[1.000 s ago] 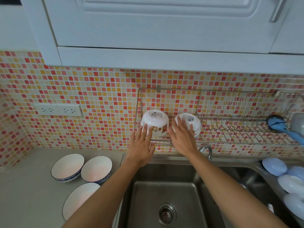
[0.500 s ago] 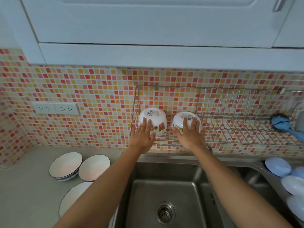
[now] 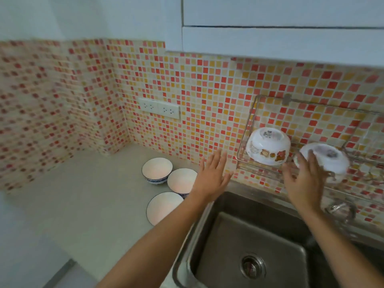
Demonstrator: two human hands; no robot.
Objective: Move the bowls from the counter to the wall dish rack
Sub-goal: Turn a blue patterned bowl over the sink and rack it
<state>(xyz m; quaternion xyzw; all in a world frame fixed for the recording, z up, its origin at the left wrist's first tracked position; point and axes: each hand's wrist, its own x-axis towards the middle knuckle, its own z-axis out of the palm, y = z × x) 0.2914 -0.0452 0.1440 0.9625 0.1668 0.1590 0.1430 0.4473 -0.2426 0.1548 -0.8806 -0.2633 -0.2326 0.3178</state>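
Bowls (image 3: 268, 147) inverted on rack (image 3: 247, 142) to drain; left hand (image 3: 212, 177) and right hand (image 3: 303, 181) open, empty; three bowls (image 3: 156, 170) awaiting on counter (image 3: 83, 204).

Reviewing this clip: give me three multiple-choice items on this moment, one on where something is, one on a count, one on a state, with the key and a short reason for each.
1. Where do the bowls still to be moved stand?
A. In the sink
B. On the counter left of the sink
C. On the cabinet

2. How many bowls are in the wall dish rack?
A. One
B. Two
C. Four

3. What is the left hand doing?
A. Gripping a bowl
B. Open, holding nothing
C. Pressing the socket

Key: 1 B, three bowls stand on the counter beside the sink. 2 B, two upturned bowls sit in the wall dish rack. 3 B, the left hand has spread fingers and touches nothing.
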